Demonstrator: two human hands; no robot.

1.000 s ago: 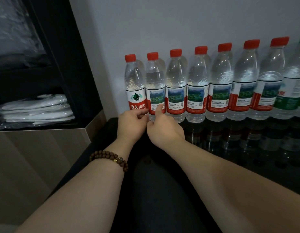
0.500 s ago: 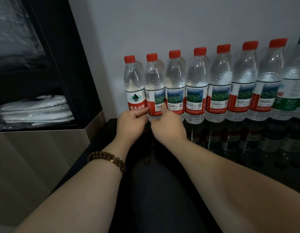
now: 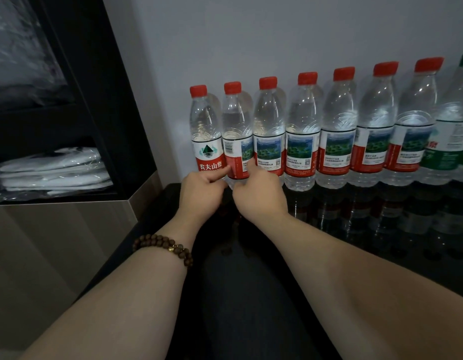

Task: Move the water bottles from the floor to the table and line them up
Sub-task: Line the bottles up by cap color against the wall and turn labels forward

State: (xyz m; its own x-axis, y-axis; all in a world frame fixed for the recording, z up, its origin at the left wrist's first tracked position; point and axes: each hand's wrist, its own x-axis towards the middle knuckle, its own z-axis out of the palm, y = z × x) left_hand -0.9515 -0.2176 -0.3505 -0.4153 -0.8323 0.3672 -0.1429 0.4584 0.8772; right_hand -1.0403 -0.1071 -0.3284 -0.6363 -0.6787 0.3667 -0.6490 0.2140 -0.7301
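Several clear water bottles with red caps stand upright in a row on a glossy black table (image 3: 381, 242), backs against the wall. My left hand (image 3: 201, 190) and my right hand (image 3: 259, 193) meet at the base of the second bottle from the left (image 3: 235, 126). The left thumb and fingers hold its lower left side, and the right fingers hold its lower right side over the label. Its label shows a barcode at the front. The leftmost bottle (image 3: 205, 131) stands touching it. The hands hide this bottle's bottom.
A green-capped, green-labelled bottle (image 3: 456, 131) ends the row at the right edge. A dark shelf unit (image 3: 100, 100) with plastic-wrapped white items (image 3: 51, 170) stands left of the table. A bead bracelet (image 3: 162, 245) sits on my left wrist.
The second bottle has turned in place between my hands; its label now shows the barcode. My right hand shifted slightly right around it. The other bottles have not moved.
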